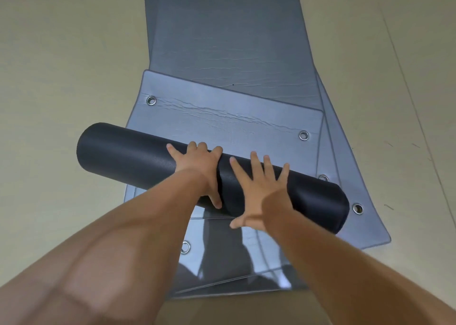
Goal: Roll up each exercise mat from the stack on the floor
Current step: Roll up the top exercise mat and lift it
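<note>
On beige floor (61, 65), left hand (199, 168) grips, right hand (262, 194) presses rolled mat (123, 149).

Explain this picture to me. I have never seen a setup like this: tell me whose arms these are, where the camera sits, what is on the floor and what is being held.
There is no machine here. A person wears one wide-angle camera on the head, looking forward and down, so you see their own two bare arms. On the pale floor lies a stack of flat grey exercise mats with metal eyelets near their corners. Across the stack lies a dark rolled mat. The left hand curls over the roll, fingers on top and thumb on the near side. The right hand presses on it with spread, straight fingers.
</note>
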{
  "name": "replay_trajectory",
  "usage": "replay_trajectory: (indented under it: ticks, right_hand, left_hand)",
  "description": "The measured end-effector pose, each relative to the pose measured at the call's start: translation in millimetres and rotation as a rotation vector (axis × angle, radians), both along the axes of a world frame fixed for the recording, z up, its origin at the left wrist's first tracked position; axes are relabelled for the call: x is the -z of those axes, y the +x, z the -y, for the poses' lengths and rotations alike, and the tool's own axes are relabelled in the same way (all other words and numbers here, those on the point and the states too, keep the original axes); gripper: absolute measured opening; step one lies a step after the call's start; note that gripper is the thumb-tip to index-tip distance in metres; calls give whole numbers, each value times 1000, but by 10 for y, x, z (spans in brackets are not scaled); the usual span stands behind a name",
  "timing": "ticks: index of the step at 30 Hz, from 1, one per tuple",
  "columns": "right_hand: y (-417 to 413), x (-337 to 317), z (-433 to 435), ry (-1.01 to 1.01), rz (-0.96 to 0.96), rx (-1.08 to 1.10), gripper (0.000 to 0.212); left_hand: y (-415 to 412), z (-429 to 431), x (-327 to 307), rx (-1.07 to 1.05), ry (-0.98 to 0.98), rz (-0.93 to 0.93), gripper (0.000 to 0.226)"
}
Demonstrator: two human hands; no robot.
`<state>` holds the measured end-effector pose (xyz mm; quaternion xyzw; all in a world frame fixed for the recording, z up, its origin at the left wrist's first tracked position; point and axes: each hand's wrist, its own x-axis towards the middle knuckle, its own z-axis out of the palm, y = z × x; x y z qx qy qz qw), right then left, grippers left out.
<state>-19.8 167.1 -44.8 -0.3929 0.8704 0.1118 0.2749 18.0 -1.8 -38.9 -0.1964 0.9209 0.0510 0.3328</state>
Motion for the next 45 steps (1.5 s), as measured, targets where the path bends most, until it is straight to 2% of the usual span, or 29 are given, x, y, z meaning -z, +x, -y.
replay_trajectory:
  ticks: [2,5,9,13,16,21,26,28,32,34,37,40,42,45]
  right_hand:
    - [108,88,-44,-22,-111,-28,151]
    - [40,156,-96,-46,-164,-35,147]
    - [-175,146,-44,-55,-72,-11,148]
    - [-493,67,6,-110,-8,-31,151]
    - [-618,75,0,-115,9,-80,147]
    - [-630,53,-78,-100,-27,-150,144]
    - [-813,-43,-260,-44,0,-224,143]
    - [-746,-5,-308,-43,-15,-191,145]
    - [-412,149,-305,-66,-162,-124,149]
    - [-288,235,-268,-59,-237,-94,150]
    - [-350,274,-153,-57,-257,-20,152]
    - [-559,257,-69,-71,-223,-39,141]
    - [-706,225,-18,-76,-155,-45,140]
    - [-945,160,90,-63,-66,-78,145]
  left_hand:
    - [-108,21,-23,3,2,43,123]
    - [-192,53,-21,9,14,62,122]
    - [-166,178,16,118,46,-36,139]
    - [101,282,95,311,-113,-179,152]
    - [251,207,196,241,-175,-198,154]
    - [251,-118,240,134,-209,-223,130]
    - [312,-488,222,103,-206,-223,120]
    - [294,-558,210,101,-228,-193,115]
    - [-29,-301,97,82,-126,-72,132]
    - [-250,-133,16,54,-49,-25,131]
    - [-491,45,-37,10,43,21,128]
    - [-597,151,-8,-14,89,46,138]
    - [-534,201,-5,-4,80,-8,139]
    - [-209,248,53,102,-107,-268,124]
